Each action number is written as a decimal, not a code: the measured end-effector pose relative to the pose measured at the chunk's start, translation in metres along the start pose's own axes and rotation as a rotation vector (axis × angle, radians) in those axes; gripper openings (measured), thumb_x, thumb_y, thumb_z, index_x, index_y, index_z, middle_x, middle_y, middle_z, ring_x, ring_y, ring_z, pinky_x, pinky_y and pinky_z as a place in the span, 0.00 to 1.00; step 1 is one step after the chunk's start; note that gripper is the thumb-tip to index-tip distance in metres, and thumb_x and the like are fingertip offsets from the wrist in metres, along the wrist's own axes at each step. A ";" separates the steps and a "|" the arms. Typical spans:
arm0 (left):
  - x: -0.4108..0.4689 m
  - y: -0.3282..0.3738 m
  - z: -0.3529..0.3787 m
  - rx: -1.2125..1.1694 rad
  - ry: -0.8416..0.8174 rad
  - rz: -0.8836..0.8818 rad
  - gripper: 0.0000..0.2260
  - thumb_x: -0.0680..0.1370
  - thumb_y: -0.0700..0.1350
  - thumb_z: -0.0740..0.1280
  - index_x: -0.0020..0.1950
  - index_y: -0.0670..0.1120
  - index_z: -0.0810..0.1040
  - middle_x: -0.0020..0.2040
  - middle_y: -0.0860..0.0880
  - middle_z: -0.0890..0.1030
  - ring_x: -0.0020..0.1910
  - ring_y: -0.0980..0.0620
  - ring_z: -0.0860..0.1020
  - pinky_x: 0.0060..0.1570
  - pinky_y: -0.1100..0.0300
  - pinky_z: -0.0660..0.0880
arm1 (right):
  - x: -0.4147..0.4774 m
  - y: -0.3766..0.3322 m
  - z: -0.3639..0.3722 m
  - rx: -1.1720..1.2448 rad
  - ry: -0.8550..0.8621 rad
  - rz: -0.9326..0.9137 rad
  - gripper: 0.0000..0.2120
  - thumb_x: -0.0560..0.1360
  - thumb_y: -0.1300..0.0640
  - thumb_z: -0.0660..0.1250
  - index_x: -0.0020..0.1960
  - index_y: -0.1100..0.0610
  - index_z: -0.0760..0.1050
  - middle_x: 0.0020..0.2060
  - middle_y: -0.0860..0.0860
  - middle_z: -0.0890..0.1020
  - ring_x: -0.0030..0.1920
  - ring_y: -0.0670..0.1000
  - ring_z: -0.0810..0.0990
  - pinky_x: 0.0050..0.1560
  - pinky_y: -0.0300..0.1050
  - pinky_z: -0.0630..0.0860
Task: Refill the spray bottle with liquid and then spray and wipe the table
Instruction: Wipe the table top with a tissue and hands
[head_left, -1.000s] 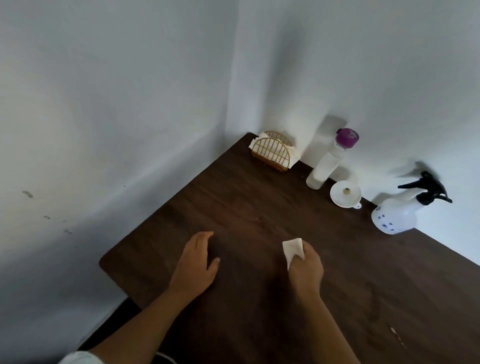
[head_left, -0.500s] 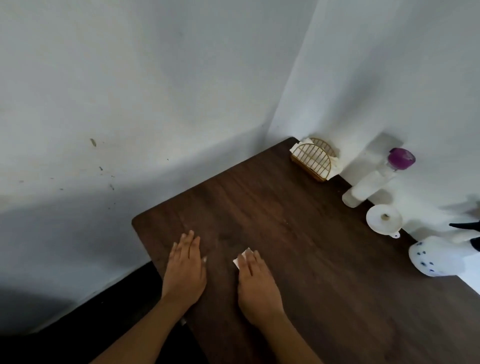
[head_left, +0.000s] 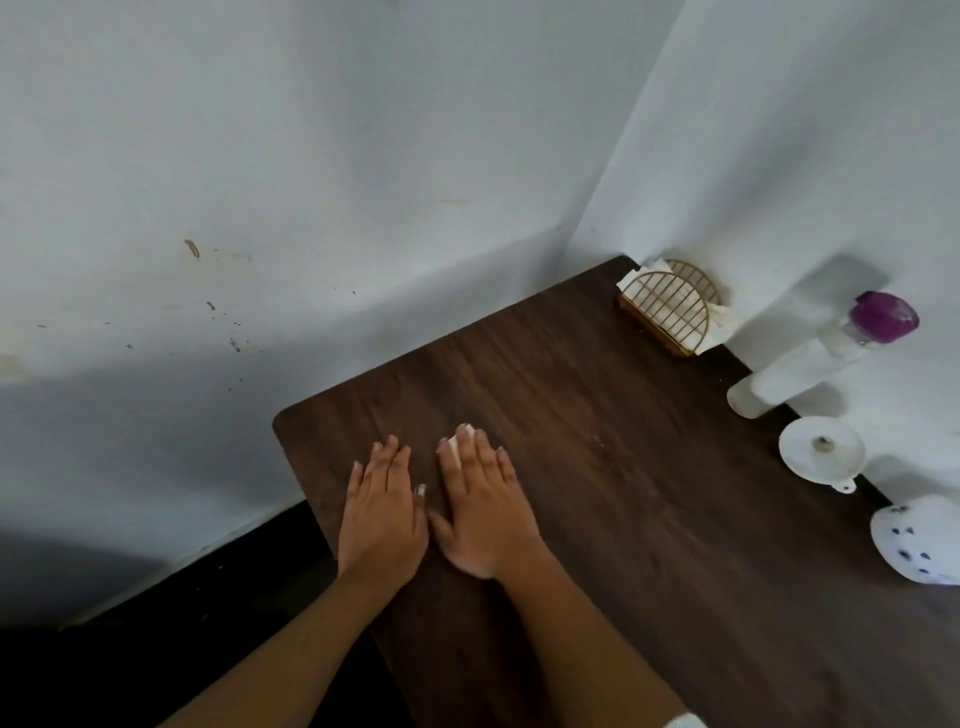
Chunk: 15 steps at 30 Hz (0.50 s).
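Pressing the tissue (head_left: 460, 440) under my right hand (head_left: 488, 514), fingers straight, near the table (head_left: 649, 493) corner, left hand (head_left: 382, 519) flat and empty beside it, spray bottle (head_left: 919, 540) far right: nothing gripped, so the tissue may slip free or off the edge.

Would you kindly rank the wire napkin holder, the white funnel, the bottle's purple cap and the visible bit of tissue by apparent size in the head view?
Largest to smallest:
1. wire napkin holder
2. white funnel, fairly close to the holder
3. purple cap
4. tissue, mostly hidden under the right hand
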<state>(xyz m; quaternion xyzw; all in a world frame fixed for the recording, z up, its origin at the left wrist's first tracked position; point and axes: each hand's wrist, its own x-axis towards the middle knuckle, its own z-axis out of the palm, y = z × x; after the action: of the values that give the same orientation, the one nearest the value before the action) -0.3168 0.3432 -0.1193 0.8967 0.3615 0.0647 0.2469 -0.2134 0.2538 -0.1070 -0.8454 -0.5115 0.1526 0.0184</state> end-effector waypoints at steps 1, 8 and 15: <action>0.001 0.001 0.000 0.015 -0.002 0.005 0.29 0.75 0.54 0.43 0.73 0.42 0.60 0.75 0.44 0.60 0.75 0.49 0.53 0.72 0.54 0.44 | 0.004 0.012 -0.004 0.007 0.003 0.054 0.36 0.76 0.37 0.48 0.76 0.53 0.37 0.76 0.56 0.38 0.75 0.55 0.34 0.74 0.56 0.39; 0.002 0.004 0.002 0.103 -0.018 0.047 0.31 0.75 0.56 0.40 0.72 0.43 0.62 0.74 0.45 0.61 0.75 0.48 0.56 0.72 0.53 0.46 | -0.060 0.058 0.004 0.028 -0.010 0.407 0.39 0.73 0.33 0.39 0.75 0.55 0.34 0.75 0.57 0.36 0.74 0.56 0.32 0.73 0.54 0.37; 0.019 0.021 0.013 0.181 -0.082 0.074 0.27 0.76 0.53 0.45 0.68 0.41 0.68 0.70 0.42 0.68 0.71 0.44 0.64 0.68 0.48 0.56 | -0.045 -0.007 0.021 0.053 0.016 0.204 0.37 0.73 0.37 0.55 0.74 0.59 0.56 0.74 0.60 0.57 0.74 0.59 0.56 0.72 0.58 0.56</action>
<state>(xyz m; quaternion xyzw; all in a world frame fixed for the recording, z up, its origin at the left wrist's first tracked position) -0.2863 0.3376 -0.1210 0.9300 0.3223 0.0041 0.1769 -0.2443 0.2148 -0.1147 -0.8934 -0.4186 0.1606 0.0291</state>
